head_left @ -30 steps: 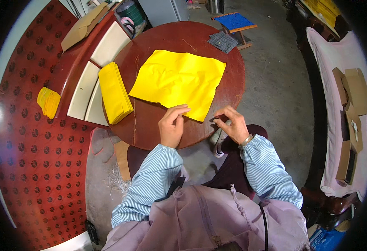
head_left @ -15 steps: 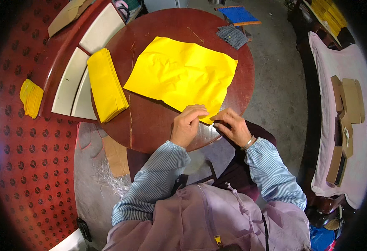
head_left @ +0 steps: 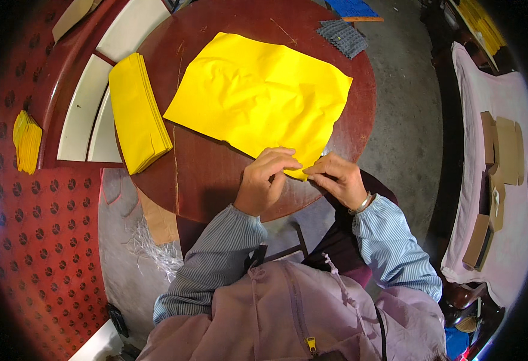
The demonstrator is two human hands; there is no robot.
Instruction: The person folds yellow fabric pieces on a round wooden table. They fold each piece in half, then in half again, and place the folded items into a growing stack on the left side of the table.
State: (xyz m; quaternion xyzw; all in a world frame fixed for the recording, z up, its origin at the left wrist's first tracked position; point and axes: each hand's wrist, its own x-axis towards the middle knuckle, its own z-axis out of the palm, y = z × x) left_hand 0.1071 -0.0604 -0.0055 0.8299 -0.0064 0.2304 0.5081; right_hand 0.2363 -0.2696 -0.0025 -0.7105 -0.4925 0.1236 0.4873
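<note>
A large, wrinkled yellow sheet point(head_left: 258, 90) lies spread over the round dark-red table point(head_left: 216, 174), its near corner reaching the table's front edge. At that corner my left hand point(head_left: 267, 177) rests with fingers bent and pressed on the sheet. Just to its right, my right hand point(head_left: 340, 179) pinches the tip of the same corner between thumb and fingers. On the table's left side lies a thick stack of folded yellow sheets point(head_left: 138, 114), apart from both hands.
A dark grey textured mat point(head_left: 343, 38) lies at the table's far right. Beyond it is a blue piece point(head_left: 351, 8) with a wooden edge. To the right, an opened cardboard box point(head_left: 497, 192) sits on a pink-covered bench point(head_left: 462, 240). Another yellow bundle point(head_left: 27, 143) is at far left.
The view has shifted a little. My right hand has closed in on the sheet's near corner, where a small gap showed before; my left hand stays on the sheet.
</note>
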